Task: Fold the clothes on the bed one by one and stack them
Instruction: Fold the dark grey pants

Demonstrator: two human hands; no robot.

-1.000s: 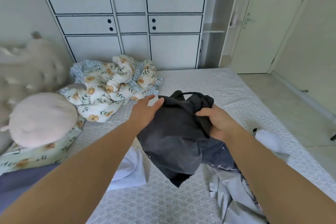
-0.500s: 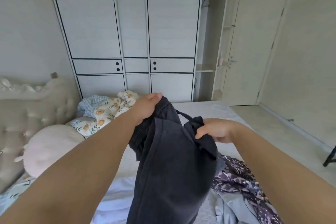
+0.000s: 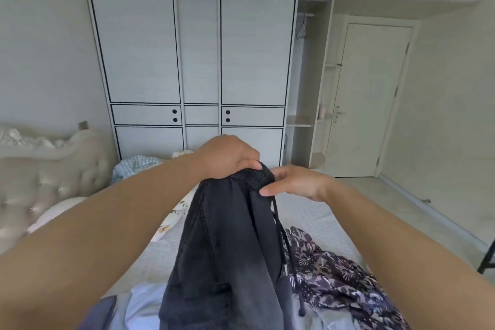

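Note:
I hold a pair of dark grey trousers (image 3: 230, 249) up over the bed (image 3: 316, 217), legs hanging down toward me. My left hand (image 3: 227, 157) grips the elastic waistband from above, fingers curled over it. My right hand (image 3: 297, 182) is at the right end of the waistband, thumb on the front of the cloth and fingers behind it, pinching it. A black drawstring (image 3: 278, 222) dangles below that hand. A purple patterned garment (image 3: 334, 273) lies crumpled on the bed to the right. A pale blue-white garment (image 3: 142, 303) lies at the lower left.
A tufted headboard (image 3: 48, 169) and a pink pillow (image 3: 53, 214) are on the left. A bundled checked quilt (image 3: 134, 166) sits at the bed's far side before the white wardrobe (image 3: 187, 61). A closed door (image 3: 369, 99) and bare floor are to the right.
Both hands lifted the trousers off the bed, so the legs now hang. My head tilted up. The hands came closer together at the waistband, and the right hand loosened to a pinch.

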